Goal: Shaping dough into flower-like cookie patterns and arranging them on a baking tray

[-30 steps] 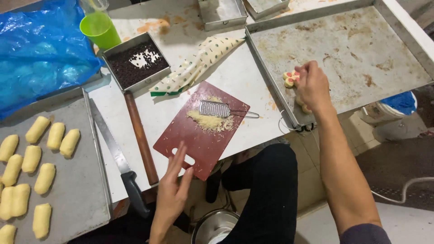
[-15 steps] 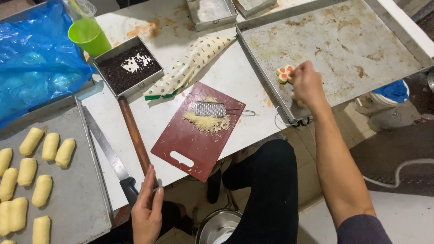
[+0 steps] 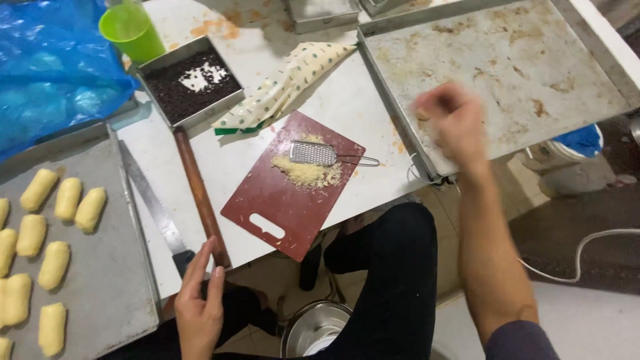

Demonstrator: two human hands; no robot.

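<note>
Mid-transfer: left hand [image 3: 199, 310] open by rolling pin [image 3: 200, 197] at 7 o'clock; right hand [image 3: 452, 123] blurred over tray [image 3: 533, 80] at 2 o'clock, grip unclear; steadier placement needed.

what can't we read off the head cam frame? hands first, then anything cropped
- Right hand: motion-blurred over the empty tray; fingers and any grip unreadable.
- Left hand: seen from the back, by the rolling pin and knife; contact unclear.
- Dough pieces: left column cropped by the frame's left edge.
- Metal pot: partly hidden by the leg, cropped at the bottom.
</note>
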